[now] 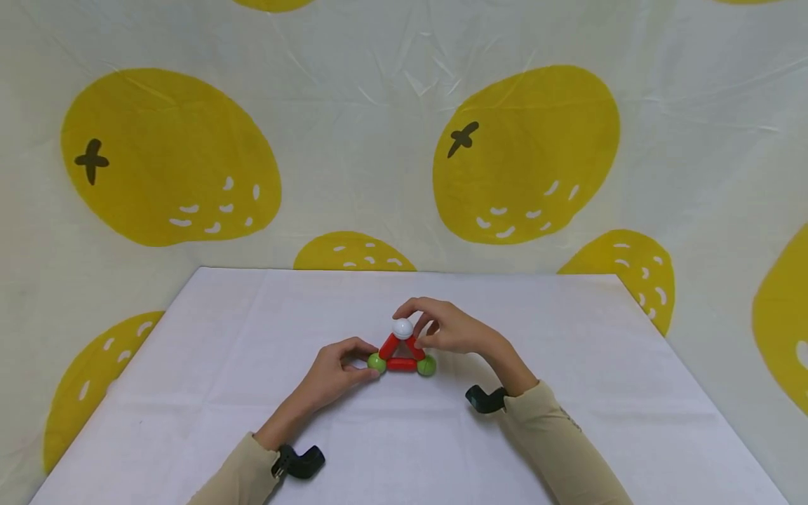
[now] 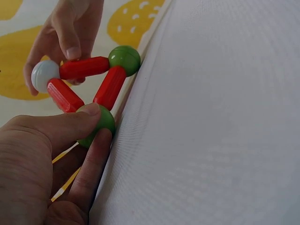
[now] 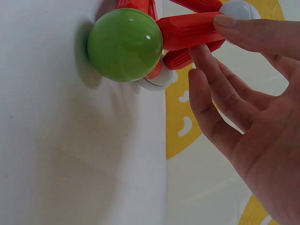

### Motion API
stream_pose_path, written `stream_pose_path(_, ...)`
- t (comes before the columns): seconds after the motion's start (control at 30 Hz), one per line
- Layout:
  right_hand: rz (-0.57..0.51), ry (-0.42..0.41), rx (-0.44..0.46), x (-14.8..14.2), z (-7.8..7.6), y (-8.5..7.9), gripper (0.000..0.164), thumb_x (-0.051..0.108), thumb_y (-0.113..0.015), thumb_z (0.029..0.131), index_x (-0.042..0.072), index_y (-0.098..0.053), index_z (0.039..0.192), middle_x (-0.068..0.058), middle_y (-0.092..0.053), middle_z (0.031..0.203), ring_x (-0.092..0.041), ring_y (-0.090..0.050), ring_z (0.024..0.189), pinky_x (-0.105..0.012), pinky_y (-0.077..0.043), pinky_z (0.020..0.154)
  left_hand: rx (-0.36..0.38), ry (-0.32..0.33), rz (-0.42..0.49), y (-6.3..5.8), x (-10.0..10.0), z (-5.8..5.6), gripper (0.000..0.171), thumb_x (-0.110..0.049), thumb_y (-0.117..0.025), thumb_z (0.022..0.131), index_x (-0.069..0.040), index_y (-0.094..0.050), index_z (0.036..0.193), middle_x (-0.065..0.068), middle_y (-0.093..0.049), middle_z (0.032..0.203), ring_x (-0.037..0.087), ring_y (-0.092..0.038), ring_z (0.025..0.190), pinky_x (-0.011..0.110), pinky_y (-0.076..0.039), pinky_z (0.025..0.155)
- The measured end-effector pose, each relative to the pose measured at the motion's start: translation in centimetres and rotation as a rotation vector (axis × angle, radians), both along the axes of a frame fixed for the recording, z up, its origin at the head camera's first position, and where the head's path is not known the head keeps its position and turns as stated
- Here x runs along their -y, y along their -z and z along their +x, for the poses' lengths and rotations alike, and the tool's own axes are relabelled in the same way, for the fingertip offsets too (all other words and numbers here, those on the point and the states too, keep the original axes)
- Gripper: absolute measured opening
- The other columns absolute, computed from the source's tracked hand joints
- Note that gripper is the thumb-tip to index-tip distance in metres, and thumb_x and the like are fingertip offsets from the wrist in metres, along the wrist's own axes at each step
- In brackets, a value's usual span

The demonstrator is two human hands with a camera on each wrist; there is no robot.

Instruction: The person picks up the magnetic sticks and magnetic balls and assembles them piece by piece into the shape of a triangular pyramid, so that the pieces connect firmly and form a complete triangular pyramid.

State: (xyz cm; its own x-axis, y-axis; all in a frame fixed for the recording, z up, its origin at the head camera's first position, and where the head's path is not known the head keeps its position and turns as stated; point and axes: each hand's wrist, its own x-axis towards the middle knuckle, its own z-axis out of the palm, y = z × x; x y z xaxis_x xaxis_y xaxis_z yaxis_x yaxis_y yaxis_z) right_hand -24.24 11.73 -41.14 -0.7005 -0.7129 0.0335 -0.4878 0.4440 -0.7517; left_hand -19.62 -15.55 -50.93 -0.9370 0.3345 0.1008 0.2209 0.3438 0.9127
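Note:
A frame of red magnetic rods and balls stands on the white cloth. A white ball (image 1: 402,328) tops it, with a left green ball (image 1: 376,362) and a right green ball (image 1: 426,365) at its front base. My left hand (image 1: 330,373) pinches the left green ball between thumb and fingers. With thumb and finger, my right hand (image 1: 457,330) pinches the right slanting red rod (image 3: 185,32) just below the top ball. Behind the near green ball, a second white ball (image 3: 156,83) shows low in the right wrist view, partly hidden, among further red rods.
The white-covered table (image 1: 265,315) reaches back to a curtain (image 1: 360,140) printed with big yellow fruit. Black wrist cameras, one on the left cuff (image 1: 301,463) and one on the right cuff (image 1: 486,400), jut out above the cloth.

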Motion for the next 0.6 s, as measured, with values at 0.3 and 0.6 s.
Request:
stream_pose_path(0.3,0.002,-0.001,-0.001,0.03,0.26,0.15,0.045,0.004,-0.073,0.092,0.017,-0.059,0.132,-0.008,-0.065,0.131,-0.018,-0.072,0.098,-0.041,-0.06,0.086,-0.015,0.005,-0.005,0.26,0.12,0.08,0.031,-0.027,-0.085,0.086,-0.022,-0.074,0.115,-0.002,-0.076,0.11,0.017,-0.067,0.104,0.021,-0.057,0.075)
stream_pose_path(0.6,0.037,0.017,0.016,0.19,0.37,0.08,0.047,0.005,-0.071,0.092,0.021,-0.058,0.134,-0.004,-0.063,0.132,-0.015,-0.071,0.098,-0.041,-0.059,0.089,-0.009,0.0,-0.005,0.16,0.05,0.06,0.032,-0.026,-0.085,0.086,-0.025,-0.074,0.115,-0.005,-0.076,0.11,0.011,-0.067,0.102,0.022,-0.057,0.075)
